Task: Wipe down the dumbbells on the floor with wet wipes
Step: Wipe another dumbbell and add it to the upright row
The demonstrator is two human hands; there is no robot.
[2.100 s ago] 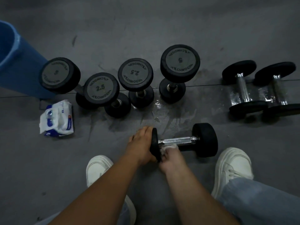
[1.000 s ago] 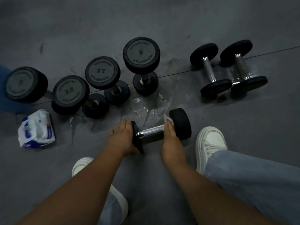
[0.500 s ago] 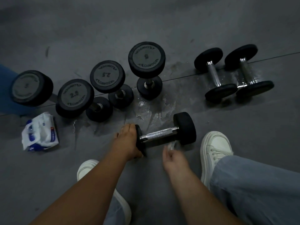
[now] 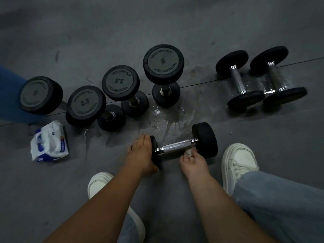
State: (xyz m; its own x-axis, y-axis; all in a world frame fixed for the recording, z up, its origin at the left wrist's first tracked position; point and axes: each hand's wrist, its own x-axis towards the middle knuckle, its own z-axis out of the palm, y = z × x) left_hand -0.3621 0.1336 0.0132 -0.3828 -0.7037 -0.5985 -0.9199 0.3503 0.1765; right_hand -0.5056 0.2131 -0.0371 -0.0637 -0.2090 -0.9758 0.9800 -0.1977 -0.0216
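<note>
A small black dumbbell (image 4: pixel 177 146) with a chrome handle lies on the grey floor in front of me. My left hand (image 4: pixel 141 152) grips its left head. My right hand (image 4: pixel 192 162) is closed on a crumpled white wet wipe (image 4: pixel 189 153), pressed against the near side of the handle by the right head. Several black dumbbells stand on end behind it, among them a 5 (image 4: pixel 163 64) and a 2.5 (image 4: pixel 120 83). Two more dumbbells (image 4: pixel 240 81) lie flat at the back right. The wet wipes pack (image 4: pixel 49 142) rests on the floor at the left.
A blue container (image 4: pixel 8 95) stands at the far left edge. Wet streaks (image 4: pixel 168 118) shine on the floor behind the dumbbell. My white shoes (image 4: pixel 238 163) flank my arms, and a jeans-clad leg fills the lower right.
My right hand with the wipe slid along the handle to the right head, dropped below the bar, and now presses up near the right head. My left hand kept its grip.
</note>
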